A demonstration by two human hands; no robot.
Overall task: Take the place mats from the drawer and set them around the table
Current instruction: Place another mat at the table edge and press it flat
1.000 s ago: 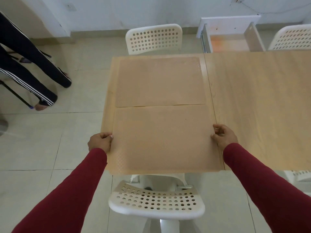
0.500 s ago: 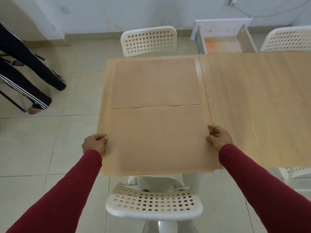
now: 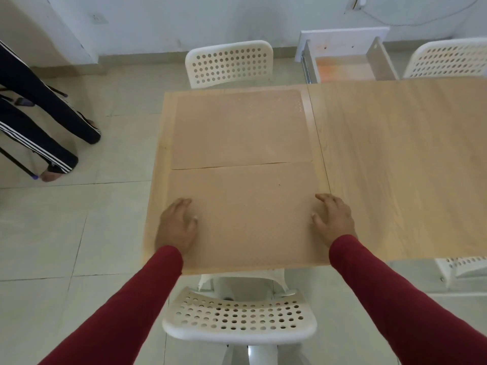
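Two tan place mats lie on the left part of the light wooden table (image 3: 395,167). The far mat (image 3: 239,127) lies flat by the far edge. The near mat (image 3: 250,214) lies flat by the front edge, its far side touching the far mat. My left hand (image 3: 176,227) rests palm down on the near mat's left side, fingers spread. My right hand (image 3: 333,219) rests palm down on its right edge. Beyond the table the white drawer (image 3: 345,59) stands pulled out, with an orange-tinted bottom showing.
White perforated chairs stand at the near side (image 3: 239,317), the far side (image 3: 229,63), the far right (image 3: 448,60) and the near right (image 3: 463,267). A person's legs in dark striped trousers (image 3: 39,122) stand on the tiled floor at the left.
Both hands held the near mat by its side edges; they have let go and now lie flat on top of it. The mat has settled onto the table.
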